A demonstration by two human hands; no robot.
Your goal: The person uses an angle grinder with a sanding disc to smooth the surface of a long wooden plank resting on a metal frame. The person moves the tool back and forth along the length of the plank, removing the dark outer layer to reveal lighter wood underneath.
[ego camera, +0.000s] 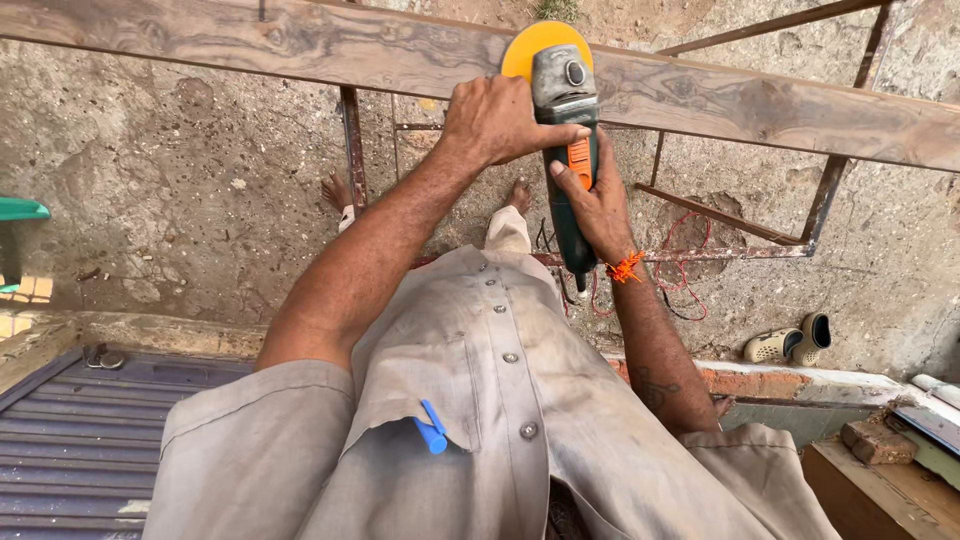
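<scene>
Hands closed on angle grinder [566, 130], left hand [497, 120] gripping head, right hand [592, 200] wrapping body, disc on wooden plank [300, 45].

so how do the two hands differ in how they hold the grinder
The left hand clamps over the grinder near its grey head, beside the yellow disc; the right hand wraps the slim rear handle lower down. The left shows knuckles; the right shows its thumb on the orange switch and an orange wrist thread. Both grip firmly.

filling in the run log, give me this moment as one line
left hand: grips head of green-and-orange angle grinder | right hand: holds grinder body | yellow sanding disc: on long wooden plank
</scene>
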